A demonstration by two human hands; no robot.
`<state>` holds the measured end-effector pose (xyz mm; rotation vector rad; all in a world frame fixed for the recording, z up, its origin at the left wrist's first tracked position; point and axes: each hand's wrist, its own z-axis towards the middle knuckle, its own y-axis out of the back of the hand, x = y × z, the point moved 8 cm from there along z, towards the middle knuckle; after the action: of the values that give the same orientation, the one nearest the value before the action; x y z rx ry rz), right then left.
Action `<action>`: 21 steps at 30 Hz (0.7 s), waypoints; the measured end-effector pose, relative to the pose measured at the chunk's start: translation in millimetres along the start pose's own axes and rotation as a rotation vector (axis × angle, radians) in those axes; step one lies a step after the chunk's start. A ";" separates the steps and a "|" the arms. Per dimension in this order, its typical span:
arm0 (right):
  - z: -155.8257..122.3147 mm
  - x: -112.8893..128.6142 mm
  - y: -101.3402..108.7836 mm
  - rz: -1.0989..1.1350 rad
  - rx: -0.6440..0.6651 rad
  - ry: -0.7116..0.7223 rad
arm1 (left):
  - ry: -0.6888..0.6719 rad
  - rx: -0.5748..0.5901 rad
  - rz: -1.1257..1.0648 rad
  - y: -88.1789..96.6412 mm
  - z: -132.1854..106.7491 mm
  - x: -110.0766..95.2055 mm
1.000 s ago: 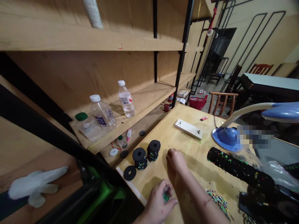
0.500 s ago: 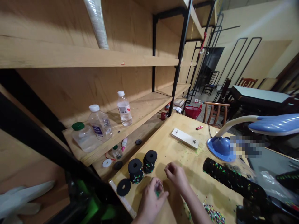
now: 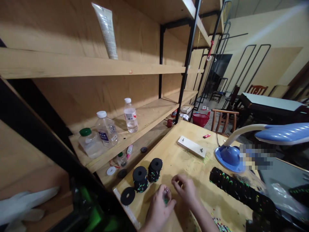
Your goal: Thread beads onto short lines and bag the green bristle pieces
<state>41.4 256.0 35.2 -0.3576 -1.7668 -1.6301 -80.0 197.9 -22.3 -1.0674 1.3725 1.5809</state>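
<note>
My left hand (image 3: 158, 208) is shut around a small clear container (image 3: 166, 196) holding green beads, low over the wooden tabletop (image 3: 173, 154). My right hand (image 3: 185, 190) sits just beside it, fingers curled together, with nothing visible in them. Left of my hands stand two black foam rollers (image 3: 140, 179) (image 3: 155, 169) studded with coloured bits, and a flat black foam disc (image 3: 127, 196) lies by them. To the right lies a long studded black foam tube (image 3: 241, 190). Loose coloured beads (image 3: 220, 225) are scattered near the bottom edge.
A white board with two screws (image 3: 191, 146) lies on the table beyond my hands. A blue desk lamp (image 3: 229, 158) stands to the right. Wooden shelves at left hold plastic bottles (image 3: 130, 115) and small items. A white glove (image 3: 26, 206) lies at lower left.
The view has shifted, with the shelves and table lower in the frame. My hands have come closer together, and the left hand still holds the container.
</note>
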 end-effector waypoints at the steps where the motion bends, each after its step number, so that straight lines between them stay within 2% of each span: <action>1: 8.6 -7.9 2.1 -0.026 -0.027 -0.036 | 0.002 -0.003 -0.012 1.9 -1.1 -0.9; 5: 40.7 -29.4 -1.0 -0.128 -0.065 -0.112 | 0.011 -0.001 -0.074 5.5 -4.1 -0.5; 10: 67.7 -30.8 -11.1 -0.270 -0.023 -0.173 | 0.000 0.001 -0.064 2.4 -3.5 7.2; 15: 81.3 -23.7 -14.7 -0.366 0.049 -0.231 | 0.037 0.016 -0.025 -0.6 -1.9 10.3; 21: 83.0 -23.9 -18.9 -0.413 0.079 -0.246 | 0.026 0.013 -0.026 3.8 -2.0 -2.0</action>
<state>21.8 337.9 8.1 -0.1673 -2.1966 -1.8513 -82.6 195.4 -19.2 -1.0966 1.3792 1.5424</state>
